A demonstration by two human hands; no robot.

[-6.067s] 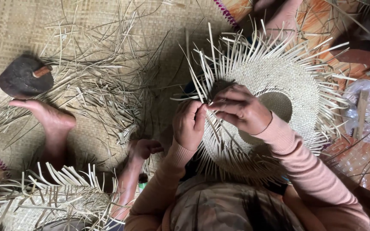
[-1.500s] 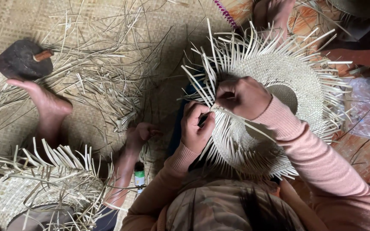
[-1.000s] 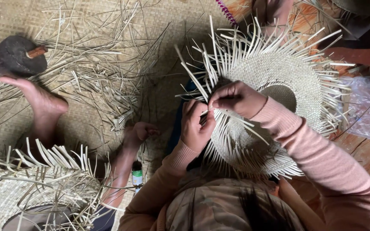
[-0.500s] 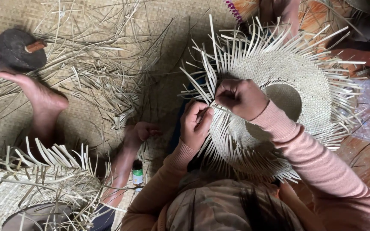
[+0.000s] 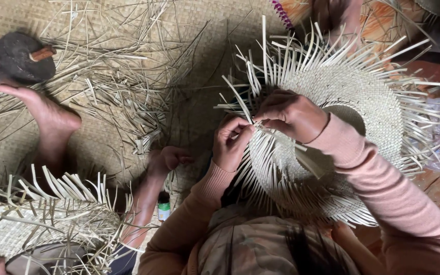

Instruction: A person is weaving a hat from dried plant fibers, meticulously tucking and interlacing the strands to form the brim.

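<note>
A half-woven straw hat [image 5: 367, 97] with loose strips sticking out all round rests in my lap, its crown opening facing up. My left hand [image 5: 231, 142] pinches straw strips at the brim's left edge. My right hand [image 5: 291, 114] sits right beside it on the brim, fingers closed on strips at the same spot. Both arms wear pink sleeves.
Loose straw strips [image 5: 118, 86] litter the woven floor mat [image 5: 21, 15]. A dark rounded tool with a wooden handle [image 5: 16, 58] lies at top left. Another person's bare foot [image 5: 47, 114], a second foot [image 5: 161, 163], a second unfinished hat [image 5: 42, 219] and a small green-capped bottle [image 5: 164, 204] are nearby.
Both hands stay at the brim's left edge, fingers shifting a little as they work the strips. The view has drifted slightly; the hat sits much as before.
</note>
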